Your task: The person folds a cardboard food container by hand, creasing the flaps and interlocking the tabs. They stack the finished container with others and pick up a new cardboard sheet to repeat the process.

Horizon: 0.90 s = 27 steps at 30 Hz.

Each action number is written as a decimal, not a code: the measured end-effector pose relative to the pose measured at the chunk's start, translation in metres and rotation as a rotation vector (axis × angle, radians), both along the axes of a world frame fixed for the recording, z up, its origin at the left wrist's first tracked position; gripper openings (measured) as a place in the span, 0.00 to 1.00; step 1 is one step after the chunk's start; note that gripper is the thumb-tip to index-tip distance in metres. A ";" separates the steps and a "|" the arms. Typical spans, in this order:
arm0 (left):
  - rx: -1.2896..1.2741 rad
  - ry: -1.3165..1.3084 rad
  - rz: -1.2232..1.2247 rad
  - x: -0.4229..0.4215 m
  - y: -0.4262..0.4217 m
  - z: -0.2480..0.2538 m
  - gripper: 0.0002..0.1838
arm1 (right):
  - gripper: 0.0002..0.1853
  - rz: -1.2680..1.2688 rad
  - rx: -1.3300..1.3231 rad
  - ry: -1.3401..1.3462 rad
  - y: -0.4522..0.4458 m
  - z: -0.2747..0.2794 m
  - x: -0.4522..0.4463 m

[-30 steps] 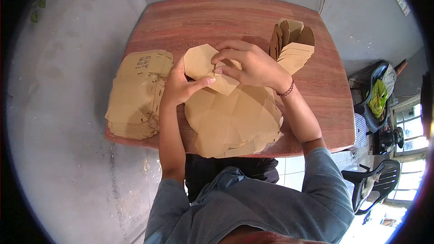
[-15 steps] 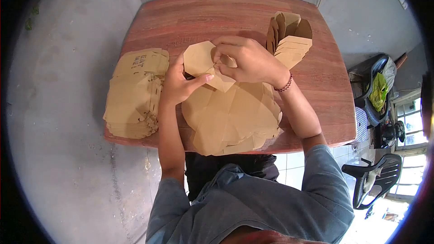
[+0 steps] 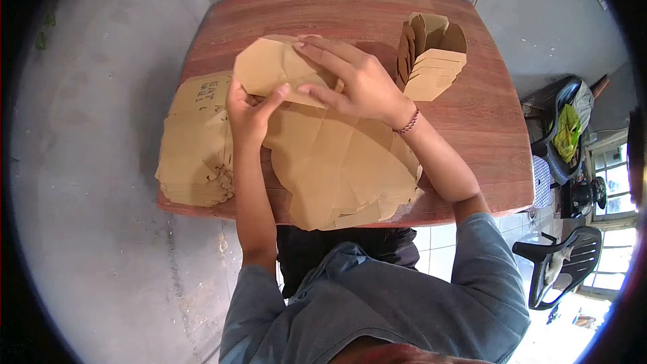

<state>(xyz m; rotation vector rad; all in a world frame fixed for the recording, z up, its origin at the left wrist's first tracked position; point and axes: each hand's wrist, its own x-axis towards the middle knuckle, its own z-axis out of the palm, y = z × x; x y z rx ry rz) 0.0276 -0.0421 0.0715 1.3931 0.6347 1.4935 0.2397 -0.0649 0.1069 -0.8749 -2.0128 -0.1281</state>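
Note:
A partly folded brown paper food box (image 3: 266, 64) is held up over the table, tilted, with its open inside facing me. My left hand (image 3: 251, 113) grips its lower left side, thumb on the near wall and the other fingers mostly hidden behind. Across its right end lies my right hand (image 3: 360, 84), fingers along the far edge and thumb at the near edge, holding the box between them. Below both hands, flat unfolded box blanks (image 3: 337, 172) lie in a loose, overlapping pile.
A tall stack of flat brown blanks (image 3: 192, 148), the top ones with printed lettering, stands at the left edge of the wooden table (image 3: 303, 10). Several formed boxes (image 3: 437, 71) are nested together at the back right. A black plastic chair (image 3: 566, 263) stands on the floor to the right.
The box has moved left and away from me and turned wider towards me. My right hand has gone from a pinch at the box's corner to fingers stretched across its right end.

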 end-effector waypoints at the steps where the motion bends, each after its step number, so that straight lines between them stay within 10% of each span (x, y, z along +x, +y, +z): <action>1: 0.001 0.001 0.000 -0.001 0.000 0.001 0.30 | 0.30 0.000 0.001 0.001 -0.001 0.001 -0.001; 19: 0.029 -0.106 -0.232 -0.022 0.006 -0.025 0.30 | 0.24 -0.023 0.140 -0.189 -0.009 0.006 -0.004; 27: -0.002 -0.332 -0.741 -0.046 0.022 -0.055 0.54 | 0.28 0.116 0.108 -0.239 -0.018 0.015 -0.003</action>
